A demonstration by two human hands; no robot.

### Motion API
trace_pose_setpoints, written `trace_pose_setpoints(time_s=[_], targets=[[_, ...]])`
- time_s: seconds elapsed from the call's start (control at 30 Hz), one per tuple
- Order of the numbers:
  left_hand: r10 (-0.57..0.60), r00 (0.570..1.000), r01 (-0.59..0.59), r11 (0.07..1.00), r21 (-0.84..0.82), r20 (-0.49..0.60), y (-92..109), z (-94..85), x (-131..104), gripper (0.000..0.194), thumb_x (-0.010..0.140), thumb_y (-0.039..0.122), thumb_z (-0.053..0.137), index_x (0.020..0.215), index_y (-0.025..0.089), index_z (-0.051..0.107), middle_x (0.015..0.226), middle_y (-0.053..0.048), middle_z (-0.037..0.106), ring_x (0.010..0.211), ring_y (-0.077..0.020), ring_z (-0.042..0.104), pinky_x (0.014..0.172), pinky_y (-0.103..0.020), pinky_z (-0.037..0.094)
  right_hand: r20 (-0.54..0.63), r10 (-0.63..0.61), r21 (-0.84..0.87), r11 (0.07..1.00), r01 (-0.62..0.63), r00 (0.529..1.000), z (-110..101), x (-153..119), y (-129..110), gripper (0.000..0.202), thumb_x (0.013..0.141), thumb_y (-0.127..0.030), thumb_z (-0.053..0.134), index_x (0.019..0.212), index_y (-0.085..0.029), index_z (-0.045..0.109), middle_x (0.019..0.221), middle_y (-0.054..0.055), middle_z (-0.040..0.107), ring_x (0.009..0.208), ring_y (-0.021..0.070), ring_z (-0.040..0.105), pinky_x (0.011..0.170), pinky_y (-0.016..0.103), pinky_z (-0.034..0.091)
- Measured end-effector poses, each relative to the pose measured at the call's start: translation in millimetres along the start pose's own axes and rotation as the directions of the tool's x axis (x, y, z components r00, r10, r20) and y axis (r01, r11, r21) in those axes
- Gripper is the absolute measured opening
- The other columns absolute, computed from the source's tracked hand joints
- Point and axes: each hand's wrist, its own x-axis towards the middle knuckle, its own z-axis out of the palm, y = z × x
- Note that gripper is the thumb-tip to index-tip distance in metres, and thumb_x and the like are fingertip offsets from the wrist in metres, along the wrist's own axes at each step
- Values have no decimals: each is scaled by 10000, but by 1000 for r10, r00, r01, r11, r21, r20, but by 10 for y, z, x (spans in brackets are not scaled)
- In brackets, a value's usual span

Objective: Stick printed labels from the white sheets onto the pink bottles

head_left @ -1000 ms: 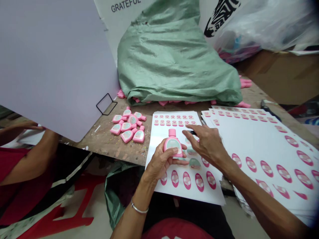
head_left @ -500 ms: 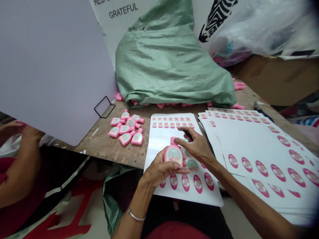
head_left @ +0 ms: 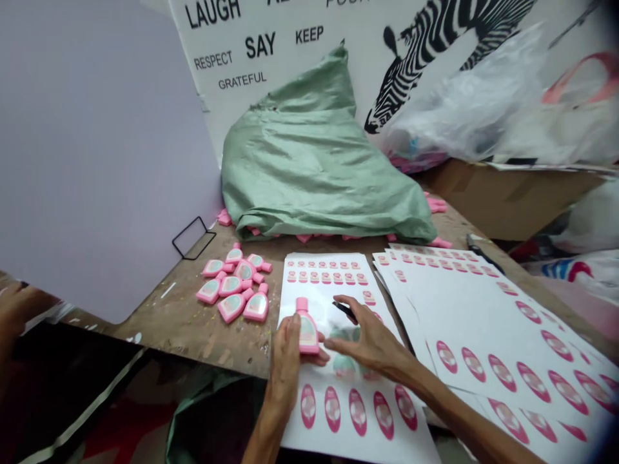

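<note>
A pink bottle (head_left: 309, 335) stands cap up in the left hand (head_left: 289, 351), held over a printed sheet (head_left: 333, 441). The thumb covers its left edge, and most of the fingers are lost behind it, their tips showing at lower right. The print on its pale label is too small to read. The right hand (head_left: 360, 335), thumb and fingers spread, holds a slim dark tool (head_left: 344, 312); its grip end is hidden, and I cannot tell what kind of tool it is. Green labels (head_left: 344, 365) on the sheet are partly covered by this hand.

Half a second ago the right thumb was up by the bottle's cap; now it is lower, just beside the bottle, which has shifted left and turned more edge-on.

To the left, labelled pink bottles (head_left: 235, 287) lie clustered on the surface (head_left: 191, 332), some overlapping. To the right, the stacked sheets (head_left: 449, 306) run into a blurred corner. Behind, a green sack (head_left: 322, 161) hides most of the pink pieces (head_left: 304, 238) at its base. More wall lettering (head_left: 260, 45) shows than before, its top line cut off.
</note>
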Motion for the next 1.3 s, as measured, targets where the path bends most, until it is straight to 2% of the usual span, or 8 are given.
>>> trace_pose_setpoints(time_s=[0.13, 0.3, 0.53, 0.63, 0.9, 1.03, 1.13, 1.3], targets=[[270, 950, -176, 879, 444, -157, 92, -400, 373, 473, 813, 580, 464, 944, 152, 616, 893, -99, 682, 855, -258, 640, 743, -343, 501, -38, 28, -326, 944, -38, 999, -337, 713, 437, 369, 838, -475, 495, 1022, -195, 650, 899, 52, 702, 775, 192, 655, 690, 291, 506], [470, 872, -169, 549, 818, -135, 131, -737, 712, 487, 847, 520, 429, 1145, 163, 577, 1120, -136, 628, 1030, -311, 581, 855, -429, 460, -161, -12, -513, 855, -73, 987, -691, 1732, 844, 298, 860, -273, 424, 1021, -208, 666, 978, 59, 707, 907, 212, 650, 739, 275, 469], [824, 565, -298, 244, 923, -36, -85, -789, 867, 427, 866, 454, 467, 1149, 146, 555, 1105, -148, 579, 980, -281, 582, 786, -393, 494, -93, -89, -738, 675, -8, 992, -995, 2442, 1058, 466, 761, -291, 547, 1205, -155, 577, 1041, 154, 680, 941, 287, 633, 731, 315, 453], [853, 521, -419, 224, 880, 31, -86, -651, 829, 300, 882, 359, 487, 1069, 144, 581, 1003, -121, 609, 897, -238, 595, 743, -343, 502, 21, -122, -784, 614, 92, 992, -1013, 2439, 1103, 426, 768, -283, 545, 1168, -150, 605, 1004, 162, 686, 956, 294, 627, 781, 333, 440], [817, 570, -558, 315, 768, 80, 223, -199, 470, 165, 882, 200, 498, 1003, 163, 604, 989, -89, 619, 905, -192, 595, 747, -301, 497, 67, -191, -723, 667, 180, 979, -863, 2130, 700, 274, 733, -197, 563, 989, -152, 649, 934, 134, 696, 871, 255, 633, 722, 293, 421], [694, 716, -545, 495, 676, 69, 267, 14, 314, 206, 861, 274, 543, 1035, 175, 592, 1030, -90, 612, 907, -191, 592, 772, -322, 503, -58, -210, -603, 786, 134, 976, -698, 1591, 263, 285, 844, -353, 481, 1028, -162, 585, 943, 97, 676, 839, 208, 617, 688, 269, 418], [503, 854, -492, 695, 524, 134, 243, 280, 221, 459, 787, 339, 638, 1196, 176, 509, 1183, -114, 564, 999, -209, 579, 855, -351, 490, -18, -154, -104, 983, 151, 988, -505, 985, -63, 331, 796, -495, 552, 879, -174, 562, 811, 30, 650, 690, 144, 578, 580, 229, 404], [212, 939, -289, 915, 282, 272, 160, 601, 47, 257, 868, 377, 488, 969, 153, 566, 867, -58, 649, 804, -176, 625, 767, -323, 515, 65, -49, 253, 967, 31, 997, -354, 243, -148, 370, 773, -538, 579, 867, -183, 529, 736, -9, 578, 623, 115, 510, 567, 240, 391]])
